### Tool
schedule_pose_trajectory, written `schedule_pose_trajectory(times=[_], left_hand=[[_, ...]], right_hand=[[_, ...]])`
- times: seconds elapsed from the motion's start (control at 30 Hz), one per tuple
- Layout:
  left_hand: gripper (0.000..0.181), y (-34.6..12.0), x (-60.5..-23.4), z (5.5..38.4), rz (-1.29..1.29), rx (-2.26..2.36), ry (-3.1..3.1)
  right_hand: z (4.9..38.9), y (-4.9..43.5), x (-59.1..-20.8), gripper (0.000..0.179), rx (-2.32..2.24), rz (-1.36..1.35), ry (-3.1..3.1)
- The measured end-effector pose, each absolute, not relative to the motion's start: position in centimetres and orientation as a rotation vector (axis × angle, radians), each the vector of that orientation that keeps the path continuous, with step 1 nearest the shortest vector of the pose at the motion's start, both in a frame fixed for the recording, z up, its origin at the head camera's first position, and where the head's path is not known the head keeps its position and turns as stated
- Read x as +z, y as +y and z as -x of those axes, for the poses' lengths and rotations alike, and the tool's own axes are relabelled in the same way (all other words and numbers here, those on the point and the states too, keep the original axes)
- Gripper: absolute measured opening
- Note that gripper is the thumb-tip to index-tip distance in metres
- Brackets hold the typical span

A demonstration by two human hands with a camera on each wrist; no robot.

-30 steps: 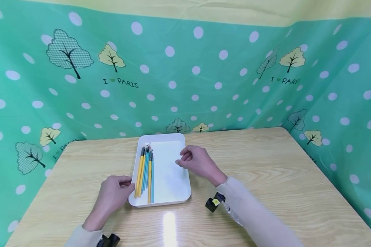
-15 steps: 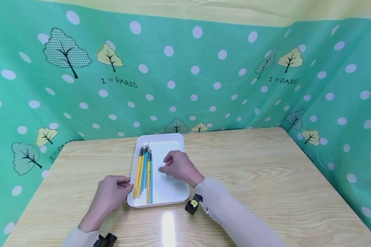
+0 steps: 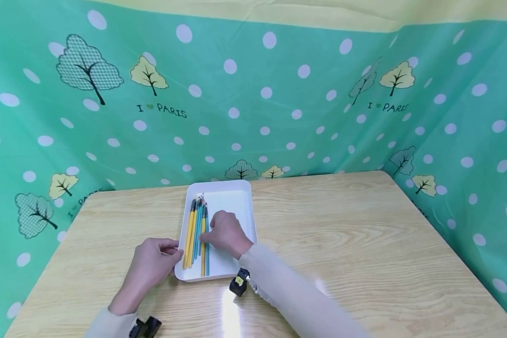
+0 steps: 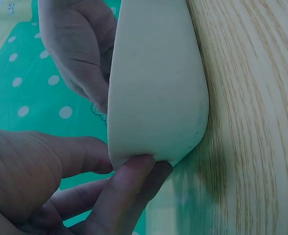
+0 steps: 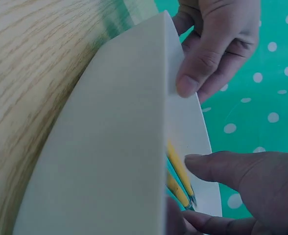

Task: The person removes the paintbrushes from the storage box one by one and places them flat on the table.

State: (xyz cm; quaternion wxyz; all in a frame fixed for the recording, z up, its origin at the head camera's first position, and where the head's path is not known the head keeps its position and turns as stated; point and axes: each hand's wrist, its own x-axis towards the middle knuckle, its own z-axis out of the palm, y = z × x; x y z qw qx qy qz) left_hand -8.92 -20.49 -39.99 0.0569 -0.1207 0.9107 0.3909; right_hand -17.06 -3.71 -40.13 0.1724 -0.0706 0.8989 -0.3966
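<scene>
A white rectangular tray sits on the table, with several yellow paintbrushes and blue paintbrushes lying lengthwise along its left side. My left hand pinches the tray's left wall near the front corner, thumb inside and fingers outside. The left wrist view shows these fingers against the outer wall. Over the brushes hovers my right hand, thumb and forefinger spread apart near the right-hand ones. In the right wrist view, yellow brushes show between thumb and fingers; the near wall hides part of them.
The wooden table spreads around the tray. Behind it and at the sides hangs a green dotted cloth. Small black wrist cameras sit on both cuffs.
My right hand has moved left from the tray's right edge to above the brushes. The left hand has kept its hold on the tray, and the brushes lie as before.
</scene>
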Motion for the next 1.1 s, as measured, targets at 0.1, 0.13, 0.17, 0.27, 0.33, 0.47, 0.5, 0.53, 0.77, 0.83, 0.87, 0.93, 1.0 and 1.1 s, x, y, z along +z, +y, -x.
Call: schedule_pose_trajectory(times=[0.1, 0.13, 0.17, 0.27, 0.33, 0.47, 0.5, 0.53, 0.77, 0.83, 0.87, 0.93, 1.0, 1.1], left_hand=[[0.037, -20.4, -40.0, 9.1, 0.369, 1.177, 2.761], [0.037, -20.4, -40.0, 9.0, 0.371, 1.173, 2.762], [0.037, -20.5, -40.0, 9.0, 0.372, 1.169, 2.766], [0.037, -20.4, -40.1, 8.9, 0.37, 1.167, 2.775], [0.037, -20.4, -40.1, 8.9, 0.365, 1.167, 2.777], [0.036, -20.3, -40.1, 8.9, 0.359, 1.16, 2.786], [0.036, -20.3, -40.1, 8.9, 0.357, 1.158, 2.79], [0.035, -20.3, -40.1, 8.9, 0.357, 1.159, 2.792], [0.034, -20.4, -40.1, 8.8, 0.331, 1.161, 2.818], [0.033, -20.4, -40.1, 8.8, 0.323, 1.167, 2.821], [0.033, -20.4, -40.1, 8.8, 0.322, 1.168, 2.821], [0.033, -20.4, -40.1, 8.8, 0.322, 1.169, 2.821], [0.033, -20.4, -40.2, 8.8, 0.323, 1.173, 2.818], [0.033, -20.4, -40.2, 8.8, 0.326, 1.172, 2.821]], right_hand=[[17.1, -4.3, -40.3, 0.026, -1.083, 0.173, 2.563], [17.0, -4.5, -40.4, 0.025, -1.063, 0.173, 2.571], [17.0, -4.7, -40.5, 0.025, -1.043, 0.176, 2.584], [16.9, -5.1, -40.6, 0.022, -1.003, 0.161, 2.612], [16.8, -5.3, -40.6, 0.02, -0.985, 0.149, 2.62], [16.5, -5.8, -40.5, 0.019, -0.953, 0.129, 2.642], [16.5, -5.9, -40.4, 0.019, -0.945, 0.126, 2.647], [16.4, -6.1, -40.4, 0.019, -0.928, 0.121, 2.656], [16.2, -7.3, -40.4, 0.023, -0.771, 0.126, 2.735], [16.2, -7.4, -40.5, 0.024, -0.742, 0.145, 2.763], [16.2, -7.4, -40.5, 0.024, -0.733, 0.151, 2.775], [16.1, -7.3, -40.5, 0.026, -0.742, 0.147, 2.779], [16.1, -7.2, -40.5, 0.026, -0.759, 0.137, 2.775], [16.2, -7.1, -40.6, 0.027, -0.775, 0.129, 2.767]])
